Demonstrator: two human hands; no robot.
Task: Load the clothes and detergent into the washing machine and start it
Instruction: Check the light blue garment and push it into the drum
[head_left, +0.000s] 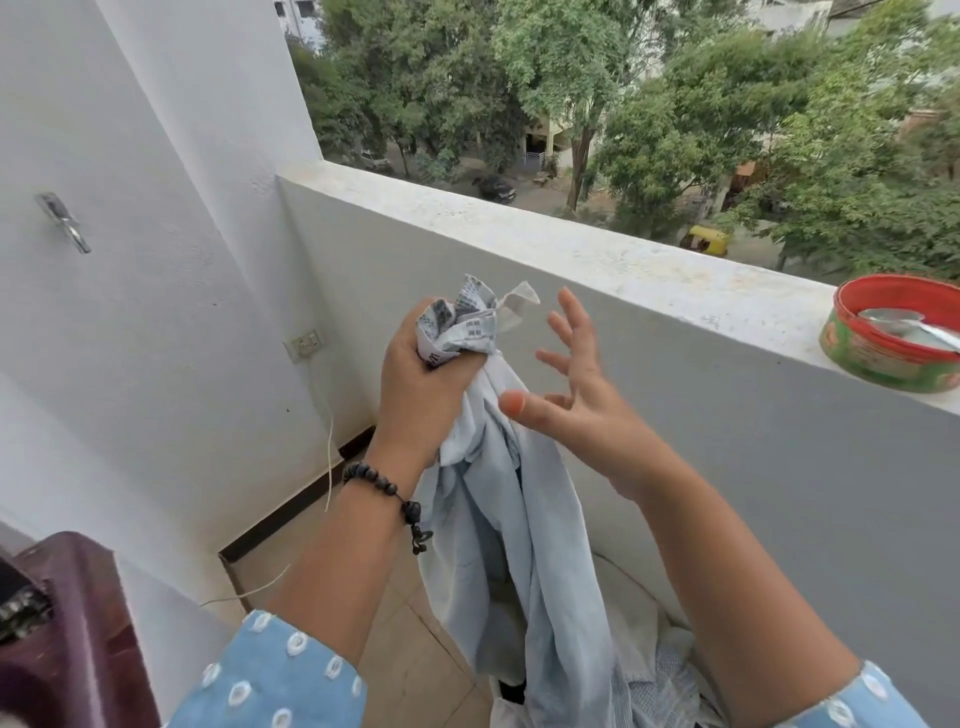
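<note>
Sleeves (275, 675): blue, white stitched dots.
Writing: none readable on the tin (891, 332) or cloth.
Left hand (415, 379): fist clamped on bunched shirt (498, 519), which hangs below.
Right hand (576, 395): fingers spread, just beside the shirt, empty.
Tin: on ledge (571, 249).

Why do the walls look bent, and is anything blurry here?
Head view: the wide-angle lens bows the parapet ledge and the wall; daylight is soft and even, with no hard shadows or glare. The right hand, fingers spread, looks slightly motion-smeared, as do the frame's corners, while the left hand gripping the pale blue cloth is sharper.
</note>
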